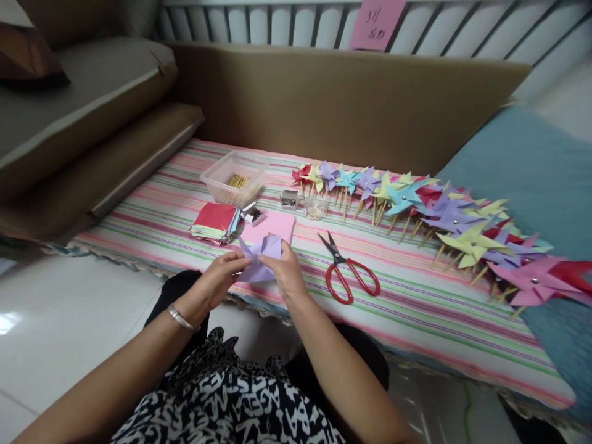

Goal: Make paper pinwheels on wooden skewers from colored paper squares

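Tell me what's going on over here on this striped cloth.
A seated person holds a piece of purple paper with both hands, the left hand and right hand pinching its folded flaps in front of a pink sheet. Red scissors lie open to the right on the striped cloth. A row of paper pinwheels on sticks runs along the far side; a stack of coloured paper and a clear tub of sticks sit at the left.

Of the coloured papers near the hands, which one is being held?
The purple paper, partly folded, between the left hand and the right hand. The pink sheet lies flat on the striped cloth, and the red-topped stack lies beside it.
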`<state>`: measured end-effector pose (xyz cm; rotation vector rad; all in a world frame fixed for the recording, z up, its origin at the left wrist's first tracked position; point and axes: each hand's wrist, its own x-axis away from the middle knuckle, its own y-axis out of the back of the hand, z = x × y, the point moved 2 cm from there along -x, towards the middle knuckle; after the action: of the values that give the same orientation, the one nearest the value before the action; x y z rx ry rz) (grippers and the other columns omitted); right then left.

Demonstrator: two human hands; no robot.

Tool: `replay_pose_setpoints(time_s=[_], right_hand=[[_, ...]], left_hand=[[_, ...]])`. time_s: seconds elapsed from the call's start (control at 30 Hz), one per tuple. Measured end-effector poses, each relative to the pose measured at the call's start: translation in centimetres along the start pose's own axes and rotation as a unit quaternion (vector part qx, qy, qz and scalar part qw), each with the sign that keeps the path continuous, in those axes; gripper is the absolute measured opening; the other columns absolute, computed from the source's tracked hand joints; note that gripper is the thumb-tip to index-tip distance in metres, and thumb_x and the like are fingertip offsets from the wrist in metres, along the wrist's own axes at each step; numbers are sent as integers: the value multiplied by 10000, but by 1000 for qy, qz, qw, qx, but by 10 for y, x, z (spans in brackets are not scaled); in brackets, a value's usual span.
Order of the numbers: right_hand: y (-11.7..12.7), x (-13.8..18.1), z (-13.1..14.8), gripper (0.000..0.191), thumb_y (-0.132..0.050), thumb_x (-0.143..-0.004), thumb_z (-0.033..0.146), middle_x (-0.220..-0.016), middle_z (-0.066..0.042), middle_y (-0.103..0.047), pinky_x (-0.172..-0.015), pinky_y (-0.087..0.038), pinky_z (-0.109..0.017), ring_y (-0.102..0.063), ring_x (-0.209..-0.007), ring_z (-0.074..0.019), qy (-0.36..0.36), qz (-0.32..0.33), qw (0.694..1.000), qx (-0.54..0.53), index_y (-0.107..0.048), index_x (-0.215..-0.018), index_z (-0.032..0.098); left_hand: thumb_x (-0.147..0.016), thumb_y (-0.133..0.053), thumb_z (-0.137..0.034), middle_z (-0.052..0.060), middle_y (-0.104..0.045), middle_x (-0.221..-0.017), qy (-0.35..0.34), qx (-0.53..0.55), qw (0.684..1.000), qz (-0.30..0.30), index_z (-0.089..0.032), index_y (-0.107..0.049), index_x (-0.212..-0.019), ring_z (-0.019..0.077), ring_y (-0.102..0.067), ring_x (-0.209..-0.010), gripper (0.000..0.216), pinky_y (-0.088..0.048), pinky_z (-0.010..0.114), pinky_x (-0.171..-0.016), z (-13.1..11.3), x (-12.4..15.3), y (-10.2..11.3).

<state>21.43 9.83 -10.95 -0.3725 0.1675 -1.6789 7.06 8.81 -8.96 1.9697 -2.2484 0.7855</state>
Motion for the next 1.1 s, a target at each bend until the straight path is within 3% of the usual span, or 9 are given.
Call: replay_pose_setpoints(time_s=[0.27,0.47,0.57,0.67,0.73,0.87,0.97,1.1], right_hand=[[-10,9,-8,516,-723,-567,190,-887,7,-678,-695,-494,-271,-631,-776,-174,-2,-10,999,-46,-589,-1064,208],[-11,7,-7,431,-699,-595,184,-790,9,-684,-676,-511,-295,-641,-699,-175,-21,49,997,-60,-574,-1007,203],[-7,5,-8,557,-674,-619,184,-713,30,-658,-637,-503,-281,-625,-631,-157,-33,73,996,-30,-507,-1150,204],[-3,5,-6,647,-627,-672,173,-772,12,-641,-661,-512,-290,-614,-656,-148,31,60,995,73,-432,-1288,205],[-1,9,0,597,-598,-725,173,-915,-42,-643,-762,-522,-341,-622,-781,-170,141,35,973,178,-450,-1302,212],[-5,22,13,388,-552,-810,151,-1221,-99,-569,-1026,-397,-446,-503,-1160,-231,375,45,856,351,-595,-1184,249],[-10,28,15,310,-531,-826,124,-1352,-69,-487,-1076,-345,-470,-400,-1284,-238,419,91,805,410,-669,-1058,276],[-12,28,12,312,-524,-812,97,-1435,-33,-415,-1085,-320,-490,-323,-1349,-247,407,128,797,428,-698,-988,286]], left_hand=[[-519,-827,-250,44,-713,-685,-34,25,996,-79,-106,-717,-786,139,-615,-604,323,-473,256,-663,14,-7,-5],[-483,-818,-228,46,-705,-645,-34,13,994,-102,-103,-708,-727,144,-606,-542,295,-475,259,-603,7,-7,2],[-481,-804,-198,53,-695,-612,-19,10,995,-102,-102,-694,-679,148,-600,-512,246,-476,260,-570,-3,-6,5],[-491,-782,-178,55,-689,-587,-1,7,994,-111,-104,-680,-648,149,-599,-495,202,-480,257,-550,-11,-7,13],[-491,-772,-175,49,-681,-566,2,5,993,-118,-107,-666,-619,146,-597,-482,180,-478,249,-535,-16,-6,18],[-484,-763,-166,38,-666,-531,6,10,992,-128,-113,-647,-576,140,-582,-450,156,-472,243,-501,-25,-4,23],[-485,-757,-148,34,-655,-508,9,23,991,-132,-117,-641,-559,140,-571,-438,141,-472,250,-492,-30,-1,23],[-494,-756,-147,31,-656,-520,-1,22,991,-134,-114,-644,-573,134,-570,-445,140,-465,244,-490,-33,0,23]])
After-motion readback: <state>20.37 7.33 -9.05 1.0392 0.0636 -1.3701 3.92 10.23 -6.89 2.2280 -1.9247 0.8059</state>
